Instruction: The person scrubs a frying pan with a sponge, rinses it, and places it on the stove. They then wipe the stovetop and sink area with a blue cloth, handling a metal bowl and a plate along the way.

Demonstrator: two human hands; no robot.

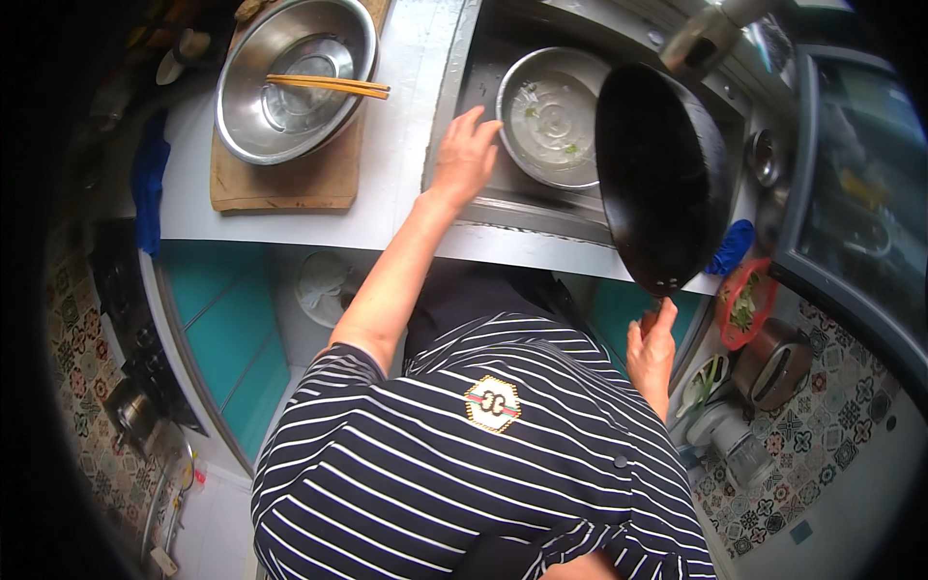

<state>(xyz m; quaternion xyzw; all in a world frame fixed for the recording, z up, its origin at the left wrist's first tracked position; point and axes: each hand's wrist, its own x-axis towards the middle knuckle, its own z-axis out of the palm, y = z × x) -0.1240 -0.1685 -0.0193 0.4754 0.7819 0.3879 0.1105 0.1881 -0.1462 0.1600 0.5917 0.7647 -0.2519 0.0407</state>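
My right hand (pixel 652 348) grips the handle of a black wok (pixel 660 167), which is tilted on its side over the right part of the sink. My left hand (pixel 467 152) is empty, its fingers apart, beside the rim of a steel basin (pixel 515 156); whether a fingertip touches that rim, I cannot tell. Inside the sink (pixel 478 87), the basin contains water and a few green leaf scraps (pixel 571 148). The wok hides the basin's right edge.
On the left, a larger steel bowl (pixel 246 109) with wooden chopsticks (pixel 330 85) across it stands on a wooden cutting board (pixel 286 185). A faucet (pixel 707 40) overhangs the sink's back right. Blue cloths (pixel 150 185) drape the counter's left edge. A red basket (pixel 747 304) holds greens at right.
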